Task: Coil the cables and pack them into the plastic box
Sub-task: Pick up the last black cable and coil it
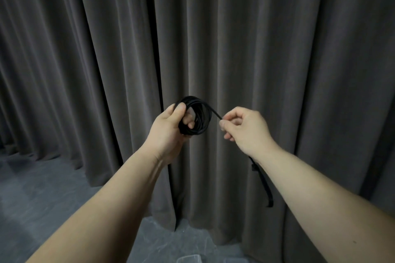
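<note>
A black cable coil (199,116) of several loops is held up in front of me. My left hand (171,126) grips the coil, thumb on top and fingers through its middle. A short stretch of cable runs from the coil's top right to my right hand (243,126), which pinches it between thumb and fingers. Below my right wrist the cable's loose end with a flat black strap (266,186) hangs down. The rim of a clear plastic box (189,259) shows at the bottom edge of the view.
Dark grey pleated curtains (192,28) fill the background from left to right. A grey floor (38,194) lies below, at the left and under my arms.
</note>
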Demonstrator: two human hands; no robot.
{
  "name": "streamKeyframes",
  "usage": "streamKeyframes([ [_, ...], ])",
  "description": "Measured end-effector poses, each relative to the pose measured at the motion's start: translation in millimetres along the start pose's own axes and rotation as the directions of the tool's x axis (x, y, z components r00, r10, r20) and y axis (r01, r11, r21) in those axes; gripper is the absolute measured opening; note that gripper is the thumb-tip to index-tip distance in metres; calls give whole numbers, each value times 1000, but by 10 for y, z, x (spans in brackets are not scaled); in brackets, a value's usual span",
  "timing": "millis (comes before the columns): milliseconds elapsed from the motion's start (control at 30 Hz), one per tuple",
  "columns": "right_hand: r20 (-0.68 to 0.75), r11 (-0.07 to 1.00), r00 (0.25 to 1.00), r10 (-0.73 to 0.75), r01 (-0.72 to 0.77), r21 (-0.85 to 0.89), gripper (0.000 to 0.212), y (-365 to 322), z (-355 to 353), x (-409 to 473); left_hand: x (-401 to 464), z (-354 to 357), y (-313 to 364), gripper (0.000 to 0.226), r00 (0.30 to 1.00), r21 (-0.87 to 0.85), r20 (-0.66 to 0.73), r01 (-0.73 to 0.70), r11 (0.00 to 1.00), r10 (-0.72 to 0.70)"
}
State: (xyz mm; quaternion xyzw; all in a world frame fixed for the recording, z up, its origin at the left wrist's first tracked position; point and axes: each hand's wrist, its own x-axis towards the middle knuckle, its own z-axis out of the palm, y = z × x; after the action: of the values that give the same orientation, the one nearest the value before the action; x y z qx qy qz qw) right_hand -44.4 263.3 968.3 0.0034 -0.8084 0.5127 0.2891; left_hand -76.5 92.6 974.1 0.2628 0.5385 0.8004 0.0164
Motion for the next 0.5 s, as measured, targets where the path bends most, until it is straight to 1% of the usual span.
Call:
streamKeyframes([
  [67,34,990,999,-42,46,-136,16,49,12,-39,16,-5,7,16,998,-21,-71,-2,1000,0],
  [133,79,957,988,-133,148,-248,9,59,30,-98,27,-5,14,18,991,-54,-133,8,999,-15],
  [167,119,931,976,-182,210,-299,11,63,36,-121,35,-4,18,19,988,-77,-154,13,997,-25],
  [233,259,861,938,-229,319,-396,33,76,50,-151,51,-9,31,22,982,-120,-183,22,992,-44],
  [267,328,835,919,-218,349,-425,42,87,60,-158,57,-15,37,22,980,-127,-195,23,992,-48],
  [300,372,825,907,-199,359,-436,48,94,67,-165,61,-22,41,22,978,-121,-203,21,992,-45],
  [333,382,824,904,-191,359,-438,52,95,71,-173,59,-27,41,21,978,-107,-208,14,994,-37],
  [367,358,828,911,-206,357,-432,52,94,74,-171,56,-34,38,20,978,-88,-209,8,996,-26],
  [400,304,834,925,-229,348,-428,48,80,74,-167,50,-41,34,19,978,-63,-207,2,998,-15],
  [433,234,843,940,-248,329,-426,42,60,71,-157,43,-43,26,18,979,-34,-205,-3,999,-4],
  [500,111,863,965,-237,262,-431,30,26,62,-127,29,-44,9,16,979,23,-201,-9,1000,14],
])
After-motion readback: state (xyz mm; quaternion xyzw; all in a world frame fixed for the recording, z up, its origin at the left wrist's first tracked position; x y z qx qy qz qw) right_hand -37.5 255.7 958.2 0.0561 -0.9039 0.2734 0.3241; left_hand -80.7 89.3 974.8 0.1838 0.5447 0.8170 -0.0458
